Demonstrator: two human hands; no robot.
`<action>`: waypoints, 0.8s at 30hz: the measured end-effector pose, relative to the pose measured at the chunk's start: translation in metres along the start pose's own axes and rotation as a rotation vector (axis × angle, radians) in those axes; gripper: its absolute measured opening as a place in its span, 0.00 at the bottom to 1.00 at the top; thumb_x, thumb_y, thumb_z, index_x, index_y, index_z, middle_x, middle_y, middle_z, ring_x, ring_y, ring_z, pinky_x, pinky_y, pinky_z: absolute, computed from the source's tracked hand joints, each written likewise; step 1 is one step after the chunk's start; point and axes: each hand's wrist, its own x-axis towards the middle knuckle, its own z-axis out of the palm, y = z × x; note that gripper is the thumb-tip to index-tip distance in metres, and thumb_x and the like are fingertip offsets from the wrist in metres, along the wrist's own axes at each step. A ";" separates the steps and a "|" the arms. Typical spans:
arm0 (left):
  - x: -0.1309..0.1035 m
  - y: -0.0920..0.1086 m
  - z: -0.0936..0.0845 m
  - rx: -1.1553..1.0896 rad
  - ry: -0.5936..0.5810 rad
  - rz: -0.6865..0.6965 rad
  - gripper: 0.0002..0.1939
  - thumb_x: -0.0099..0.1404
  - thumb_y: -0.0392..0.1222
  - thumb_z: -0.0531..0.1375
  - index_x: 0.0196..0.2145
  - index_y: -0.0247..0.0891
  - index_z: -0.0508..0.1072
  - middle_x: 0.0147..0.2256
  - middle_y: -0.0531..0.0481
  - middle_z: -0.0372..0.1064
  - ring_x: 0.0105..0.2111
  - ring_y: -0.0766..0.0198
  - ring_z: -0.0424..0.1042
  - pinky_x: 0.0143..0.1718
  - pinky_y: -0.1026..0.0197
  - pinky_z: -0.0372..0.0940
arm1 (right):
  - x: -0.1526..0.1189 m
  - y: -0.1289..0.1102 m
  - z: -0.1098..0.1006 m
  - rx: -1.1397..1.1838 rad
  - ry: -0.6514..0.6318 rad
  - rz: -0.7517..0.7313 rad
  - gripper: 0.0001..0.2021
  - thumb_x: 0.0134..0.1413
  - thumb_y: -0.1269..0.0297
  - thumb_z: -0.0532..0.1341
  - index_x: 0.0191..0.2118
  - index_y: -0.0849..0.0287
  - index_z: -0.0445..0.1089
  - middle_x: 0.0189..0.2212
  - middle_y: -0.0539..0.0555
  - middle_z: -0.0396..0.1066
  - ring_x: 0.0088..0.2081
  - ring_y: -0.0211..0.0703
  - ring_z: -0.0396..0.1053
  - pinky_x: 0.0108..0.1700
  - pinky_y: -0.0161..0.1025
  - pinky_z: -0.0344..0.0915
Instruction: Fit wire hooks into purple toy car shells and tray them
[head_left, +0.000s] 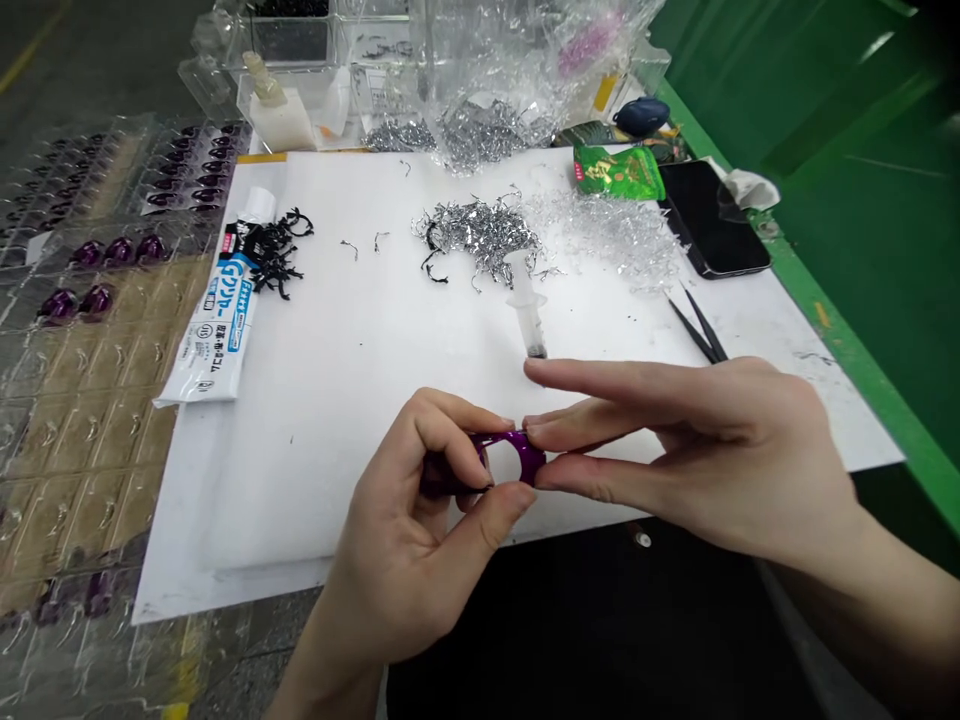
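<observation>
A glossy purple part (pixel 534 458) with a white oval in its face is held between my two hands; whether the oval is a hole or a white surface, I cannot tell. My left hand (pixel 420 530) wraps its fingers and thumb around the left side, covering much of it. At the right end, my right hand (pixel 697 440) pinches it between thumb and fingers, the index finger stretched out above. Just beyond that fingertip is a small clear syringe (pixel 526 305) with dark matter at its lower end. Black tweezers (pixel 699 328) lie behind my right hand.
A white foam sheet (pixel 337 400) covers the work surface. Silver shreds (pixel 480 235), black strands (pixel 274 255), a glue tube (pixel 214 320), a green packet (pixel 619 172) and a phone (pixel 716 220) lie on it. Clear trays (pixel 90 370) with purple parts stand left; a green wall (pixel 840 150) rises right.
</observation>
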 end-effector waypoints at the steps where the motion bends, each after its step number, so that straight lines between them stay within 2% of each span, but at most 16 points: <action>1: 0.000 0.000 0.000 -0.005 0.005 0.004 0.14 0.72 0.31 0.70 0.36 0.42 0.69 0.48 0.52 0.73 0.38 0.69 0.71 0.36 0.69 0.68 | 0.000 0.001 0.000 -0.004 0.002 -0.009 0.33 0.55 0.74 0.80 0.63 0.40 0.79 0.45 0.45 0.86 0.45 0.49 0.87 0.53 0.41 0.87; 6: -0.001 0.002 0.001 -0.068 0.051 -0.020 0.16 0.70 0.31 0.73 0.36 0.42 0.69 0.47 0.52 0.75 0.35 0.69 0.69 0.36 0.67 0.68 | -0.003 0.005 0.001 0.037 0.020 -0.080 0.37 0.55 0.75 0.80 0.65 0.34 0.76 0.49 0.43 0.86 0.48 0.48 0.87 0.55 0.42 0.86; 9: -0.001 0.000 0.000 -0.068 0.037 -0.016 0.16 0.70 0.31 0.72 0.36 0.42 0.69 0.47 0.52 0.75 0.35 0.69 0.69 0.37 0.67 0.68 | -0.004 0.007 0.002 0.030 0.018 -0.103 0.36 0.55 0.75 0.80 0.64 0.35 0.77 0.49 0.42 0.86 0.49 0.46 0.86 0.56 0.38 0.85; 12: 0.000 -0.002 -0.001 -0.035 -0.002 -0.002 0.15 0.71 0.31 0.72 0.36 0.42 0.68 0.47 0.52 0.73 0.35 0.69 0.68 0.38 0.67 0.67 | -0.002 0.009 0.002 0.011 0.012 -0.141 0.32 0.52 0.76 0.81 0.60 0.40 0.81 0.47 0.44 0.86 0.45 0.45 0.87 0.52 0.34 0.85; 16: 0.003 -0.003 -0.001 0.017 -0.022 0.017 0.15 0.71 0.32 0.72 0.37 0.42 0.68 0.46 0.51 0.73 0.36 0.68 0.68 0.37 0.67 0.66 | -0.002 0.011 0.001 0.000 0.022 -0.141 0.28 0.51 0.75 0.81 0.55 0.39 0.84 0.44 0.45 0.86 0.42 0.49 0.88 0.48 0.37 0.87; 21: 0.007 -0.002 0.002 -0.022 -0.009 0.045 0.11 0.74 0.34 0.69 0.44 0.44 0.70 0.48 0.51 0.68 0.37 0.67 0.69 0.38 0.64 0.66 | -0.007 0.010 -0.003 -0.027 0.029 -0.116 0.32 0.55 0.73 0.80 0.63 0.40 0.80 0.46 0.48 0.87 0.45 0.47 0.87 0.52 0.38 0.86; 24: 0.005 -0.002 0.007 -0.137 0.033 0.057 0.11 0.76 0.37 0.66 0.50 0.47 0.68 0.50 0.52 0.64 0.35 0.68 0.67 0.36 0.64 0.65 | -0.005 0.006 0.002 -0.039 0.017 -0.142 0.33 0.54 0.72 0.80 0.64 0.43 0.79 0.53 0.52 0.85 0.50 0.49 0.85 0.53 0.42 0.86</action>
